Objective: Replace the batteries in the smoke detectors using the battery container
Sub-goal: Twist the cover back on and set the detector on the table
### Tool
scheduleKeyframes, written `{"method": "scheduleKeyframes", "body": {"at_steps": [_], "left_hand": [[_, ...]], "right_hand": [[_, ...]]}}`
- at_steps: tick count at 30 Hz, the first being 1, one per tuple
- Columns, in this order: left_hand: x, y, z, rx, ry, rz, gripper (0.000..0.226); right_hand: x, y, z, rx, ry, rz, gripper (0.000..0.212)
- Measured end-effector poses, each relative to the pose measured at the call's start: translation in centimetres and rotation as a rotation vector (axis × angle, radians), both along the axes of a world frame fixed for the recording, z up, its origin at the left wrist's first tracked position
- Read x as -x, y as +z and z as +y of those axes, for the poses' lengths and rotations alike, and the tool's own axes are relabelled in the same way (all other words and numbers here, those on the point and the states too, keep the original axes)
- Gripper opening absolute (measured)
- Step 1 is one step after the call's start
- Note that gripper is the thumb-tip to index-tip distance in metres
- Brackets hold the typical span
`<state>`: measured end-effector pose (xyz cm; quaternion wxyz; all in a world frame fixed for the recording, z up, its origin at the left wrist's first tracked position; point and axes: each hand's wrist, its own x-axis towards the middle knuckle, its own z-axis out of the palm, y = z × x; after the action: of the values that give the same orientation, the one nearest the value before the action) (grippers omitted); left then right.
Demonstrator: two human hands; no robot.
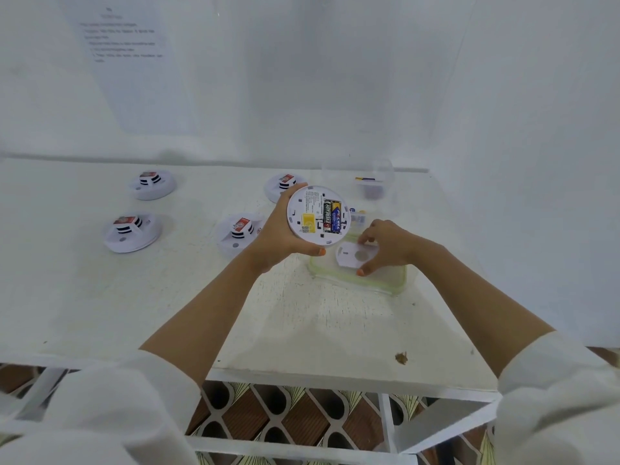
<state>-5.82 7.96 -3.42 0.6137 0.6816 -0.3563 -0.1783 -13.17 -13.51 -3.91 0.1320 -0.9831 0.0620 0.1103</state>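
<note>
My left hand grips a round white smoke detector, back side up, tilted toward me above the table. Two batteries sit side by side in its open compartment, one black, one blue and yellow. My right hand pinches a small white cover plate between thumb and fingers, just right of and below the detector. Under this hand lies a clear lid with a green rim. A clear battery container stands at the back right with batteries inside.
Several other smoke detectors lie on the white table: and one partly behind my left hand. A printed sheet hangs on the white wall. The table's front edge is near me.
</note>
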Motion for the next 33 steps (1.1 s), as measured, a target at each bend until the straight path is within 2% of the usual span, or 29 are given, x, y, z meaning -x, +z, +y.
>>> {"method": "scheduleKeyframes", "body": {"at_steps": [4, 8, 12, 15, 19, 24, 33], "left_hand": [[-0.2, 0.0, 0.1, 0.006, 0.004, 0.006, 0.102], [-0.5, 0.1, 0.5, 0.024, 0.009, 0.023, 0.102], [-0.9, 0.3, 0.4, 0.043, -0.003, 0.029, 0.102], [-1.0, 0.8, -0.4, 0.048, -0.018, 0.020, 0.100], [-1.9, 1.3, -1.6, 0.036, -0.042, -0.035, 0.089], [-4.2, 1.2, -2.4, 0.062, -0.058, 0.003, 0.099], [-6.7, 1.3, -4.2, 0.060, -0.101, 0.005, 0.102]], "right_hand": [[0.1, 0.5, 0.4, 0.009, 0.023, -0.026, 0.069], [0.9, 2.6, -0.6, -0.102, -0.047, -0.118, 0.061], [1.2, 6.2, -1.5, -0.212, -0.127, -0.379, 0.058], [0.5, 8.2, 0.9, -0.297, 0.012, -0.489, 0.056], [-2.0, 8.2, 3.9, -0.216, 0.157, -0.467, 0.063], [-4.4, 7.9, 3.9, -0.135, 0.146, -0.486, 0.067], [-6.2, 8.3, 2.2, -0.105, 0.118, -0.461, 0.067]]}}
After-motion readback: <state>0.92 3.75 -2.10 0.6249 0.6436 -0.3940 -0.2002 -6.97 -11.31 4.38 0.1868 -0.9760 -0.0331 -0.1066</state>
